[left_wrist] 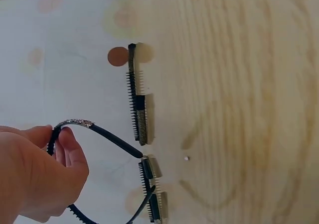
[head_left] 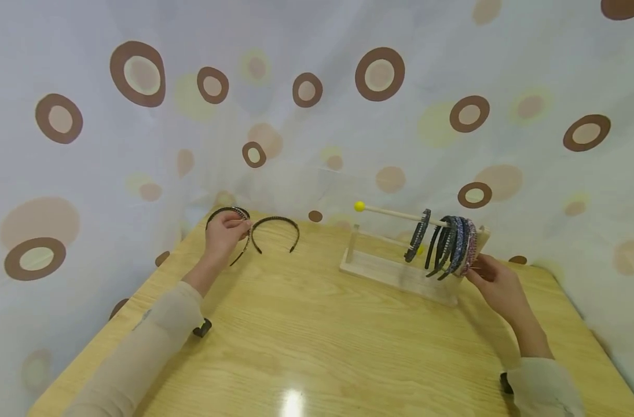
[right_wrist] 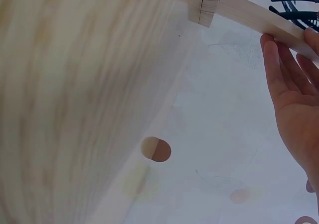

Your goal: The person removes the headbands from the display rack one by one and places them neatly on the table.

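My left hand (head_left: 224,234) pinches a thin dark headband (left_wrist: 114,138) with a glittery patch near the fingertips. Its band hangs down beside the hand, over the far left of the table. On the far right stands a wooden headband stand (head_left: 379,275), its rod tipped with a yellow ball (head_left: 359,206). Several headbands (head_left: 454,243), black, glittery blue and pink, hang bunched toward the rod's right end. One black toothed headband (head_left: 418,234) hangs apart from them. Fingers and thumb of my right hand (head_left: 496,286) grip the stand's upright (right_wrist: 269,22) at that end.
A black toothed headband (head_left: 275,218) lies on the wooden table (head_left: 306,336) just right of my left hand. Another dark headband (head_left: 228,209) shows behind that hand. A spotted curtain (head_left: 317,127) hangs close behind the table's far edge.
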`<state>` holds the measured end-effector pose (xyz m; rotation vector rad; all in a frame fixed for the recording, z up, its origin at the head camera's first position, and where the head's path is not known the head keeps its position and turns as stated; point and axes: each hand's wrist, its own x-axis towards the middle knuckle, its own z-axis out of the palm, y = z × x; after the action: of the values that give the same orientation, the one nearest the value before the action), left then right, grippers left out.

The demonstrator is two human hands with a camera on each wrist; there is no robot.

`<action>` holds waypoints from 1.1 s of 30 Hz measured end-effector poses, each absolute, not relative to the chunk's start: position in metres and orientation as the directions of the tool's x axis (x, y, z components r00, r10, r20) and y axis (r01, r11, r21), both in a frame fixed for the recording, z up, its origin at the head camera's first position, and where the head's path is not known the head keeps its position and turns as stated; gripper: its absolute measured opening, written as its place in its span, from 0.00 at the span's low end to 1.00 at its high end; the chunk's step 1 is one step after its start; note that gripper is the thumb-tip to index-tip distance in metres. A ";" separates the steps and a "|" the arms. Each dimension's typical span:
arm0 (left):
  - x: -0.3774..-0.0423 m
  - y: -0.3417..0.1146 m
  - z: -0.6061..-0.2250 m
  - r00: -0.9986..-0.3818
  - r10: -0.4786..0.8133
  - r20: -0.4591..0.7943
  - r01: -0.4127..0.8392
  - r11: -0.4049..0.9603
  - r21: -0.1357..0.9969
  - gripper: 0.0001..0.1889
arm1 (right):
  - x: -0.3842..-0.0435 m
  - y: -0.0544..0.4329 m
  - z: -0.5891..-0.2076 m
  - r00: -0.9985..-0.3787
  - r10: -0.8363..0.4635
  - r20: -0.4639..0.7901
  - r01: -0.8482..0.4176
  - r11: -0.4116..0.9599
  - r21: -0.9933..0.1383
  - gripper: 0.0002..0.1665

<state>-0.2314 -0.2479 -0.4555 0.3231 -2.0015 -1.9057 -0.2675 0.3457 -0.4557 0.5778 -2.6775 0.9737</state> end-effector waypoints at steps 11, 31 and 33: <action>-0.231 -0.280 -0.476 -0.876 -0.459 -0.148 -0.200 0.066 0.978 0.28 | -0.269 0.343 -0.456 -0.894 -0.308 0.325 -0.446 0.680 -0.582 0.32; -0.239 -0.299 -0.478 -0.895 -0.339 -0.290 -0.262 -0.126 0.957 0.31 | -0.270 0.349 -0.457 -0.899 -0.285 0.331 -0.431 0.701 -0.568 0.31; -0.237 -0.300 -0.477 -0.902 -0.320 -0.290 -0.276 -0.088 0.957 0.31 | -0.269 0.349 -0.457 -0.900 -0.286 0.329 -0.430 0.702 -0.568 0.31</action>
<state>-0.2370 -0.2996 -0.4772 0.6871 -2.1004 -2.1890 -0.2693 0.3490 -0.4566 0.5752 -2.6949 0.9793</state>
